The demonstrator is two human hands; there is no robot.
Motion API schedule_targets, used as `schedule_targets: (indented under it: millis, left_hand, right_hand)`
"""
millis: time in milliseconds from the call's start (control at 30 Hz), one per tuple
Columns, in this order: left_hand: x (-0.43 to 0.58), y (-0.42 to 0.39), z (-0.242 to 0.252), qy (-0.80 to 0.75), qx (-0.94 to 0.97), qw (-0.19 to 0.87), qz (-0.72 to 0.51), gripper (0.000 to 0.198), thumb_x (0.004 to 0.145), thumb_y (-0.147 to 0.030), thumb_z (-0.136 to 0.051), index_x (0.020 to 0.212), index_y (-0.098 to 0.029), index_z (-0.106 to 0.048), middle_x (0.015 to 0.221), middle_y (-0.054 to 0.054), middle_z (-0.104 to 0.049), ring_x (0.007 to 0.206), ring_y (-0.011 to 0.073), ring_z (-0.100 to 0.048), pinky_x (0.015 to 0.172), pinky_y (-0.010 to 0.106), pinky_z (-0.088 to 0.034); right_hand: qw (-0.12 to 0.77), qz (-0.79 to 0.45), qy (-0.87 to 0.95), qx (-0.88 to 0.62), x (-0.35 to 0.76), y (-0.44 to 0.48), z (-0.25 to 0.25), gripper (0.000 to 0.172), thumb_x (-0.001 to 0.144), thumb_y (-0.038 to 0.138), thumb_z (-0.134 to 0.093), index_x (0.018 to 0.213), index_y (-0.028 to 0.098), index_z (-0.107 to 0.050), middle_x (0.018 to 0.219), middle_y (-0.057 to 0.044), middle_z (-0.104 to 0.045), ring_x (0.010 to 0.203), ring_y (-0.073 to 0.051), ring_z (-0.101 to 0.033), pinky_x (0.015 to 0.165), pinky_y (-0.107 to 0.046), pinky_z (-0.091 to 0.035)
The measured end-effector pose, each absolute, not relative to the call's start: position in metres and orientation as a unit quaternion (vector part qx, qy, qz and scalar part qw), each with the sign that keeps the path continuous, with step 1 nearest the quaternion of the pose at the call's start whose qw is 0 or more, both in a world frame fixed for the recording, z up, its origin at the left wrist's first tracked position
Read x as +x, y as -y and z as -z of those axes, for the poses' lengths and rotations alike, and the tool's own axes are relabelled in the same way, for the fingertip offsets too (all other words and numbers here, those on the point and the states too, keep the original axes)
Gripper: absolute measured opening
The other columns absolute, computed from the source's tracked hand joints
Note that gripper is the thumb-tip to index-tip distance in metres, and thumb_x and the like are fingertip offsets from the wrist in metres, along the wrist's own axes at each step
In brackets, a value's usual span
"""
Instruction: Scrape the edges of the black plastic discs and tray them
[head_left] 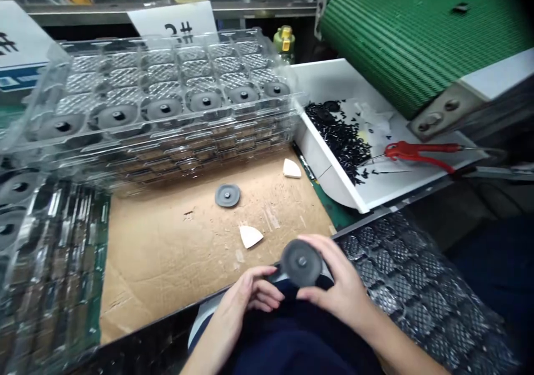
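My right hand grips a round dark grey plastic disc by its edge, thumb below and fingers above. The disc has a small raised hub at its centre and is tilted toward me. Just left of it is my left hand, its fingers loosely bent and apart, with nothing visible in them. A similar grey disc lies flat on the cardboard sheet. Two white wedge-shaped pieces rest there too, one near my hands and one farther right.
Stacked clear trays stand at the back, the top one with discs in its front row. More trays are at left. A white bin holds small black parts and red-handled cutters, below a green conveyor. An empty-pocketed tray lies right.
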State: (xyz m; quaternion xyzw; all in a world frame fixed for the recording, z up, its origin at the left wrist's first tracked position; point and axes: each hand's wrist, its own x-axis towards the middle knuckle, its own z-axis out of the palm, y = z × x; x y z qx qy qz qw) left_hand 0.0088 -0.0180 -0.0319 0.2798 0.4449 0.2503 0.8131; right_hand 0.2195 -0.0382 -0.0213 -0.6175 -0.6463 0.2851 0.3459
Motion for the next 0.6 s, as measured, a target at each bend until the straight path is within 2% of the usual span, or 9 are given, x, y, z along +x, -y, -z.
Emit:
schedule_targets:
  millis: [100,200,367,500,600]
  left_hand:
    - [0.011,0.018,0.039,-0.436,0.299,0.814,-0.241,0.038,0.084,-0.049,-0.051,0.101,-0.018,-0.066,0.084,0.008,-0.073,0.076,0.0196,-0.065,0.074,0.033,-0.047]
    - [0.014,0.018,0.036,-0.441,0.302,0.810,-0.241,0.034,0.082,-0.046,-0.056,0.099,-0.019,-0.067,0.084,0.007,-0.073,0.078,0.0196,-0.065,0.075,0.032,-0.047]
    - [0.023,0.020,0.022,-0.455,0.305,0.799,-0.250,0.031,0.080,-0.045,-0.059,0.096,-0.020,-0.069,0.082,0.005,-0.073,0.076,0.0182,-0.064,0.075,0.031,-0.045]
    - [0.026,0.025,0.024,-0.477,0.281,0.795,-0.250,0.038,0.073,-0.051,-0.065,0.095,-0.021,-0.070,0.081,0.004,-0.073,0.074,0.0173,-0.064,0.074,0.030,-0.045]
    - [0.029,0.026,0.028,-0.484,0.266,0.795,-0.252,0.039,0.071,-0.053,-0.066,0.092,-0.021,-0.070,0.080,0.004,-0.073,0.074,0.0172,-0.064,0.074,0.029,-0.045]
  right_hand:
    - [0.341,-0.128,0.540,-0.758,0.270,0.045,0.042,0.060,0.076,0.055,-0.062,0.122,0.018,-0.051,0.117,-0.013,-0.054,0.112,-0.029,-0.052,0.098,-0.047,-0.042]
    - [0.354,-0.047,0.464,-0.810,0.316,0.038,0.066,0.063,0.080,0.053,-0.058,0.126,0.011,-0.046,0.121,-0.020,-0.046,0.118,-0.034,-0.044,0.100,-0.055,-0.034]
    - [0.353,-0.030,0.467,-0.810,0.356,0.017,0.109,0.068,0.073,0.061,-0.061,0.121,0.012,-0.052,0.121,-0.017,-0.048,0.119,-0.033,-0.044,0.100,-0.051,-0.037]
    - [0.361,-0.014,0.486,-0.796,0.369,0.015,0.137,0.055,0.082,0.054,-0.057,0.121,0.017,-0.051,0.125,-0.012,-0.050,0.116,-0.029,-0.048,0.095,-0.052,-0.040]
    - [0.368,-0.002,0.497,-0.786,0.374,0.017,0.150,0.056,0.083,0.055,-0.054,0.124,0.017,-0.048,0.127,-0.012,-0.050,0.115,-0.029,-0.049,0.094,-0.052,-0.041]
